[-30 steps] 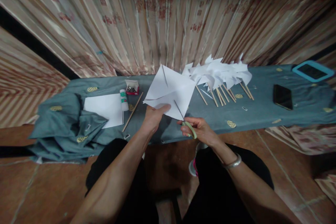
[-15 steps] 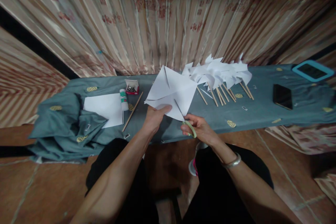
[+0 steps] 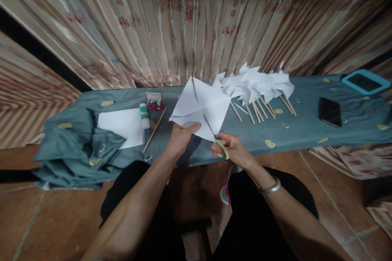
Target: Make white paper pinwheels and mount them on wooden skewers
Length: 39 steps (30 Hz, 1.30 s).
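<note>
My left hand [image 3: 181, 135] pinches a white square sheet of paper [image 3: 214, 108] at its lower left side, thumb on top and the other fingers hidden beneath. Slits run from the sheet's corners towards its middle. My right hand [image 3: 229, 147] is closed round the pale green handles of a pair of scissors [image 3: 222, 149]. Their blades lie at the paper's lower corner, along a slit. Behind and to the right, several white paper pinwheels [image 3: 257, 81] on wooden sticks lie in an overlapping row.
On the cloth-covered bench [image 3: 303, 130], left, are white paper sheets [image 3: 119, 124], a glue stick [image 3: 144, 116], a small red box [image 3: 154, 102] of metal pieces and a loose wooden stick [image 3: 155, 129]. A phone [image 3: 330, 112] and a blue-framed tablet [image 3: 365, 82] lie right. A curtain [image 3: 190, 28] hangs behind.
Almost nothing differs. The paper, the scissors and both hands keep nearly the same place, with only a tiny shift.
</note>
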Each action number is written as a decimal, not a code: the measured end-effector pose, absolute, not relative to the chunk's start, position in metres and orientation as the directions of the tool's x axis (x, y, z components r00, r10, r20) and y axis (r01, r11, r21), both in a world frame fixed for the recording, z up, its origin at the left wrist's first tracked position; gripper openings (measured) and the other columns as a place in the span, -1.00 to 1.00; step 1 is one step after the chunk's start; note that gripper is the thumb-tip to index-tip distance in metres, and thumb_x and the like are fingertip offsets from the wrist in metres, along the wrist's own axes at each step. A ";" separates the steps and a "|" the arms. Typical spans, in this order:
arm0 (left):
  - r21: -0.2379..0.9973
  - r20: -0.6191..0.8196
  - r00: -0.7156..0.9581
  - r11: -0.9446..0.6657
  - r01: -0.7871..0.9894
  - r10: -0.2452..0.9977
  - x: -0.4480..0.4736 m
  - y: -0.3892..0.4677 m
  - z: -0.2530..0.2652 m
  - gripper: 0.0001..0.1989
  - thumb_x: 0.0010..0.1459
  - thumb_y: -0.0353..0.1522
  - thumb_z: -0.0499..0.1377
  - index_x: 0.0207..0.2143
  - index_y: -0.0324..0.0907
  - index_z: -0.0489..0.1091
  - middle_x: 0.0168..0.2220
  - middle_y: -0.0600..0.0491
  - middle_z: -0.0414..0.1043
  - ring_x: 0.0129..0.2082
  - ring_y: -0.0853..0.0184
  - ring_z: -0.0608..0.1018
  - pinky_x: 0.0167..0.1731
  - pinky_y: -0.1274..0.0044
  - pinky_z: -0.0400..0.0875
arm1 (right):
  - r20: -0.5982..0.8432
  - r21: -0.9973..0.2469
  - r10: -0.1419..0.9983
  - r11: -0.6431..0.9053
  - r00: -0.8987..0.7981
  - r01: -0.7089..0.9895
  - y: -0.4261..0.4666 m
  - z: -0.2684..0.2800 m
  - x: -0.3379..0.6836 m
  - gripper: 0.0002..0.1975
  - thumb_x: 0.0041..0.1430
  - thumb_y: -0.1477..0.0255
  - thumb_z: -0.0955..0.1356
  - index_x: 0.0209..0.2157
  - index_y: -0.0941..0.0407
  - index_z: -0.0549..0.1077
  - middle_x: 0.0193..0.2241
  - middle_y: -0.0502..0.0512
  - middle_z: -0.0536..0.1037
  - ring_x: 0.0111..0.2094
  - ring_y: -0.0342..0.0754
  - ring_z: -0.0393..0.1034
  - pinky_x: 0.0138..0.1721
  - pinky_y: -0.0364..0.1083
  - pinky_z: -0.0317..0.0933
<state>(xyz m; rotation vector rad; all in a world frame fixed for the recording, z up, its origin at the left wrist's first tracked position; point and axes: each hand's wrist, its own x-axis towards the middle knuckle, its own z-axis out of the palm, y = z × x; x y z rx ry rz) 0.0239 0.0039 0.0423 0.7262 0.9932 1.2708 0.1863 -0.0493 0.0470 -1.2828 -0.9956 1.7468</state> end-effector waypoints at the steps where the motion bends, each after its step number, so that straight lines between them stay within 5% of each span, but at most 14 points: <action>1: 0.886 -0.194 0.006 0.178 -0.428 0.981 0.024 0.004 0.042 -0.53 -0.34 -0.40 0.42 -0.25 -0.23 0.53 -0.27 -0.03 0.59 -0.26 0.21 0.57 -0.11 0.33 0.41 | -0.395 -0.896 0.891 -0.428 -0.224 -0.120 -0.049 0.047 0.186 -0.43 -0.40 0.28 0.63 -0.30 0.14 0.45 -0.66 -0.20 0.40 -0.64 -0.28 0.25 -0.58 -0.24 0.18; 29: 0.886 -0.176 0.005 0.160 -0.434 0.984 0.025 0.003 0.043 -0.54 -0.31 -0.42 0.40 -0.23 -0.22 0.52 -0.22 -0.03 0.58 -0.23 0.23 0.56 -0.10 0.36 0.40 | -0.390 -0.907 0.901 -0.412 -0.191 -0.090 -0.049 0.047 0.183 -0.55 -0.46 0.23 0.63 -0.50 0.15 0.50 -0.66 -0.16 0.38 -0.65 -0.30 0.21 -0.60 -0.24 0.15; 39: 0.884 -0.177 -0.038 0.142 -0.446 0.983 0.018 0.010 0.050 -0.52 -0.37 -0.40 0.41 -0.25 -0.20 0.52 -0.30 0.01 0.59 -0.28 0.24 0.55 -0.13 0.38 0.42 | -0.380 -0.922 0.843 -0.376 -0.380 0.089 -0.052 0.054 0.197 -0.52 -0.18 0.07 0.53 -0.38 0.17 0.47 -0.56 -0.03 0.46 -0.52 -0.18 0.32 -0.48 -0.16 0.23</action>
